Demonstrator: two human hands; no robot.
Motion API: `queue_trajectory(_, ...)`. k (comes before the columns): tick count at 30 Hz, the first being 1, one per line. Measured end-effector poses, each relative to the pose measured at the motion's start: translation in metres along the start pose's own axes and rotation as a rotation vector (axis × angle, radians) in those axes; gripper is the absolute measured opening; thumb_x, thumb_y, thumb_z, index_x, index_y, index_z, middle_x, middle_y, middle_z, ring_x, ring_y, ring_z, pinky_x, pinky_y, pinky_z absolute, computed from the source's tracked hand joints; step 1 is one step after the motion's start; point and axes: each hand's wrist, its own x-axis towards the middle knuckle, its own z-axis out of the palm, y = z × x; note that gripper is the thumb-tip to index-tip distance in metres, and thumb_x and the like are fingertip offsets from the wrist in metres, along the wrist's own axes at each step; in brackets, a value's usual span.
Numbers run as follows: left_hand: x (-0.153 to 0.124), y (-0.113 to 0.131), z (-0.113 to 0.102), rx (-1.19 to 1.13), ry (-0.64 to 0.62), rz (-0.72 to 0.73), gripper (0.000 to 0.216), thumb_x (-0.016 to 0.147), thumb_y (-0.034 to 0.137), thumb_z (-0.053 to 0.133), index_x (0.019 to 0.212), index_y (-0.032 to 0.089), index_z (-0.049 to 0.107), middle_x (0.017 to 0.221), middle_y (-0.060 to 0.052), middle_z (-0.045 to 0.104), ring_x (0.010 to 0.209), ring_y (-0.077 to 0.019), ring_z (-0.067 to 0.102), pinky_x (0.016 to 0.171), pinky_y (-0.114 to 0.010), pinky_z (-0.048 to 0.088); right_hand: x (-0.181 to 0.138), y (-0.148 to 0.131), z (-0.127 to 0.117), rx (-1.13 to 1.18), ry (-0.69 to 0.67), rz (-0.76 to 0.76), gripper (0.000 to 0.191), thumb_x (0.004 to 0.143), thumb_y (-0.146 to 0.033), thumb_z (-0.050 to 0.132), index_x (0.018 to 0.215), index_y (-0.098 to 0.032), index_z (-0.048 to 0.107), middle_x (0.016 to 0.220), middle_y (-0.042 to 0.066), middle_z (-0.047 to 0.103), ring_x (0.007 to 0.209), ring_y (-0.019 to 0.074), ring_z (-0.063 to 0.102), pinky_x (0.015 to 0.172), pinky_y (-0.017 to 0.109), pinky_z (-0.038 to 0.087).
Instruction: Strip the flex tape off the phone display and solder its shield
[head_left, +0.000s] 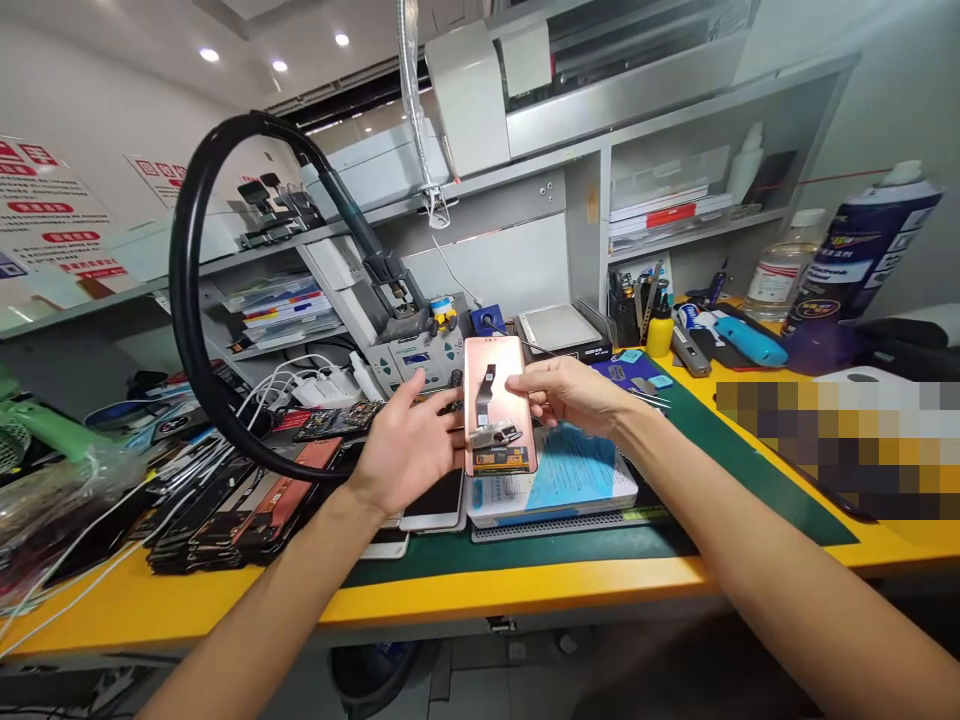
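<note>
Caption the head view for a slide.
Right hand holding a pink panel, left hand at its edge, above a cluttered workbench.

1 head-worn view, looking forward and down, near the yellow-edged workbench (525,590)

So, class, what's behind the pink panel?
The pink panel leaves part of a blue-and-white pad and a blue box visible; whatever it directly covers cannot be seen.

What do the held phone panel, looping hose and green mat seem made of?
Phone panel: probably metal, satin, given its coppery sheen. Hose: likely black rubber or plastic, semi-gloss, bending smoothly. Green mat: perhaps vinyl or rubber, looking flat, matte.
</note>
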Motion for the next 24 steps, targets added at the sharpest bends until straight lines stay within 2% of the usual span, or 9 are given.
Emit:
queue_trajectory(6,0.019,-0.015,0.014,-0.185,-0.064,-0.144,0.078,0.1,0.067,0.022,0.124,0.008,0.067,0.1,-0.022,0.078,0.091,-0.038,0.078,0.086,-0.058,0.06,-0.002,0.001,0.011,-0.048,0.038,-0.011,0.04,0.075,-0.045,0.088,0.065,-0.016,0.064,0.054,-0.005,0.051,0.047,0.0065,0.04,0.042,0.022,0.022)
queue_trajectory(11,0.023,-0.02,0.018,-0.308,-0.047,-0.132,0.074,0.103,0.063,0.022,0.112,0.009,0.071,0.092,-0.017,0.077,0.073,-0.0285,0.076,0.074,-0.047,0.064,0.0,0.002,0.021,-0.103,0.115,-0.019,0.048,0.07,-0.056,0.088,0.06,-0.018,0.06,0.054,-0.005,0.048,0.048,0.0069,0.032,0.044,0.024,0.02)
queue_trajectory(13,0.022,-0.02,0.016,-0.331,-0.035,-0.121,0.071,0.103,0.062,0.025,0.109,0.01,0.073,0.087,-0.015,0.075,0.067,-0.0252,0.074,0.065,-0.041,0.063,0.002,0.005,0.023,-0.14,0.151,-0.031,0.051,0.072,-0.06,0.086,0.059,-0.018,0.06,0.052,-0.005,0.046,0.047,0.0071,0.032,0.043,0.025,0.021)
queue_trajectory(16,0.017,-0.016,0.007,-0.334,-0.003,-0.095,0.068,0.103,0.062,0.03,0.108,0.011,0.073,0.084,-0.015,0.075,0.065,-0.0257,0.073,0.056,-0.037,0.062,0.005,0.008,0.023,-0.208,0.209,-0.042,0.051,0.081,-0.064,0.076,0.065,-0.017,0.067,0.051,-0.005,0.048,0.045,0.0077,0.035,0.042,0.025,0.026)
queue_trajectory(19,0.01,-0.009,-0.006,-0.325,0.061,-0.027,0.061,0.102,0.059,0.036,0.111,0.011,0.073,0.085,-0.015,0.077,0.068,-0.029,0.075,0.058,-0.04,0.063,0.004,0.006,0.019,-0.299,0.236,-0.037,0.042,0.088,-0.055,0.074,0.075,-0.015,0.074,0.051,-0.005,0.05,0.043,0.0072,0.038,0.043,0.024,0.029)
queue_trajectory(21,0.006,-0.005,-0.013,-0.313,0.172,0.02,0.054,0.103,0.053,0.038,0.114,0.012,0.072,0.087,-0.015,0.077,0.069,-0.0298,0.076,0.063,-0.044,0.065,0.002,0.003,0.017,-0.364,0.23,-0.015,0.035,0.091,-0.046,0.074,0.075,-0.014,0.074,0.049,-0.007,0.049,0.042,0.0064,0.038,0.042,0.022,0.029)
queue_trajectory(24,0.004,0.0,-0.021,-0.321,0.252,0.058,0.05,0.102,0.051,0.038,0.118,0.017,0.071,0.091,-0.016,0.08,0.073,-0.032,0.078,0.068,-0.049,0.066,0.0,0.002,0.017,-0.438,0.248,0.031,0.026,0.096,-0.034,0.072,0.08,-0.014,0.071,0.054,-0.009,0.053,0.041,0.0051,0.04,0.042,0.019,0.032)
